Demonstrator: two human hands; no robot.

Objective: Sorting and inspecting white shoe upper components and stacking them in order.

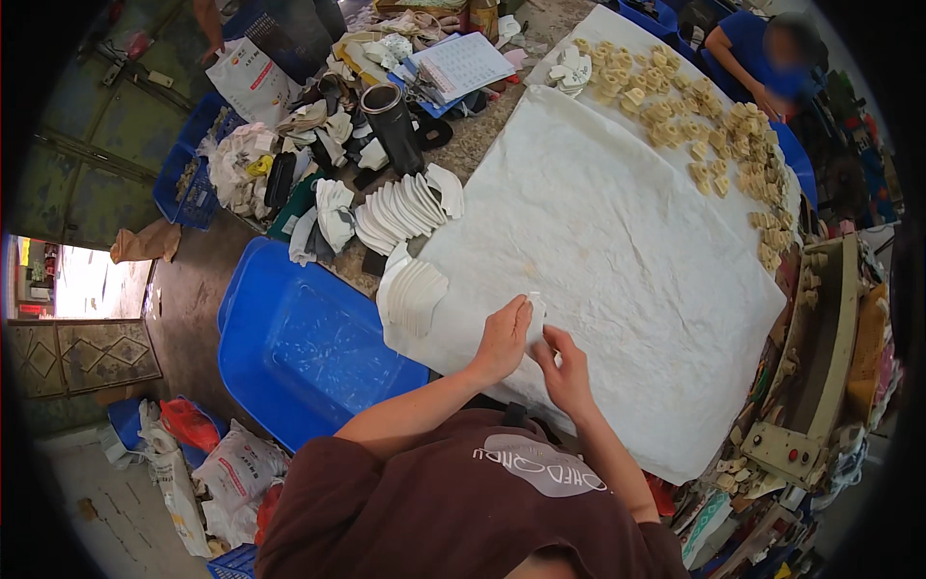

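Observation:
Near the front edge of the white-covered table (pixel 617 289), both hands are close together around a small, thin white piece (pixel 536 314). My left hand (pixel 501 343) is closed on its left side, fingers pressed together. My right hand (pixel 565 372) pinches at its lower end; the fingertips are partly hidden. To the left stands a row of curved white pieces (pixel 410 292), nested on edge. Behind it is a longer row of similar white pieces (pixel 400 214), with a smaller bunch (pixel 335 214) beside it.
An empty-looking blue tub (pixel 318 338) sits left of the table. Many small beige pieces (pixel 666 87) lie along the far right, where a co-worker in blue (pixel 743 53) sits. A dark tumbler (pixel 394 127) and a clipboard (pixel 458 68) stand among clutter. Right is a machine frame (pixel 805 386).

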